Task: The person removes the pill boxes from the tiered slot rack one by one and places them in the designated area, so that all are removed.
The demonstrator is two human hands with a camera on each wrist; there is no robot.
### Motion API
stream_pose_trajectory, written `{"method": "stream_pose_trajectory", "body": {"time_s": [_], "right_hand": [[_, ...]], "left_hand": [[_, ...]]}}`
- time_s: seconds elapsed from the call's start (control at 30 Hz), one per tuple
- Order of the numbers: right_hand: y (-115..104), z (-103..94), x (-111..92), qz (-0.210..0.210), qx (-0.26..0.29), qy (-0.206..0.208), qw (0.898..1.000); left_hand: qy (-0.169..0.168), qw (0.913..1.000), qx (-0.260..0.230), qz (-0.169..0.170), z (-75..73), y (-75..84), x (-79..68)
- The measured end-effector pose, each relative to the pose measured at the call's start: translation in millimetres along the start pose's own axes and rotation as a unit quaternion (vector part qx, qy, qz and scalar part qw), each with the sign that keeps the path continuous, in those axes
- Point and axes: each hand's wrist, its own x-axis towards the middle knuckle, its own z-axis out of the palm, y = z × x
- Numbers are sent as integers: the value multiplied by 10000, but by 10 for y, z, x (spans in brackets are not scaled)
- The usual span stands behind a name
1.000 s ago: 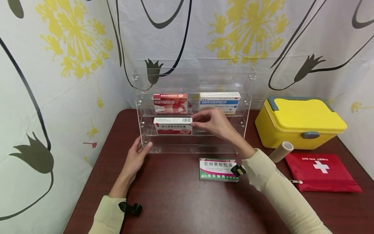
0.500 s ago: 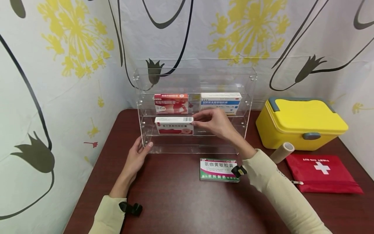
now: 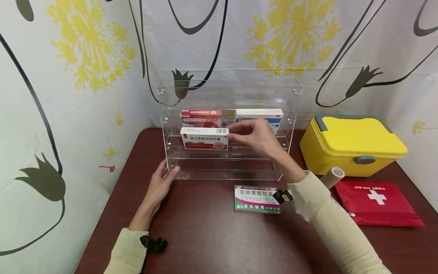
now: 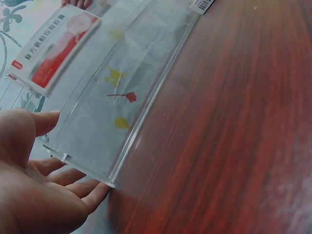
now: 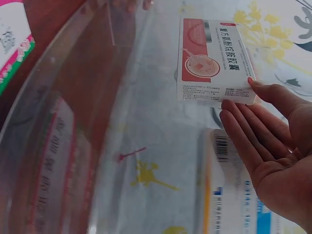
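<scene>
My right hand (image 3: 258,137) pinches the right end of a white and red medicine box (image 3: 205,142) between thumb and fingers. The box is raised in front of the clear acrylic rack (image 3: 219,164), overlapping the lower part of a red medicine box (image 3: 201,119) on a shelf behind. In the right wrist view, thumb and fingertips meet the corner of the white and red box (image 5: 219,53). My left hand (image 3: 161,182) holds the rack's lower left corner. The left wrist view has its thumb (image 4: 46,122) before the side panel and the fingers behind it.
A white and blue medicine box (image 3: 260,113) stands on the shelf, partly behind my right hand. On the table lie a green and white medicine box (image 3: 254,198) and a red first aid pouch (image 3: 380,203). A yellow case (image 3: 352,142) and a beige roll (image 3: 333,177) are at right.
My right hand has lifted the white and red medicine box upward from its lower shelf position, so it now covers part of the red box. My left hand stays at the rack corner.
</scene>
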Motion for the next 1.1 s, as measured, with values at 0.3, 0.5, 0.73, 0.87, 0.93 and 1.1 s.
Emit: {"method": "stream_pose_trajectory", "body": {"time_s": [0.3,0.5,0.73,0.87,0.93,1.1], "right_hand": [[-246,-127,14,-133,112,64,9998],[-218,-126,14,-211,132,40,9997],[-239,-134,-36,-355,67,72,9993],[-267,-108,-87,-383,136,30,9992],[-272,-89,-114,-378,148,6,9992],[-265,-46,-179,-248,124,-79,9996]], "left_hand": [[-10,10000,28,-23,3,7,-10],[-15,10000,38,-6,1,10,-14],[-22,10000,-20,57,-2,-9,-13],[-14,10000,-11,33,-4,-7,-16],[-5,10000,15,16,-5,-4,-15],[14,10000,88,-35,-1,4,-9]]}}
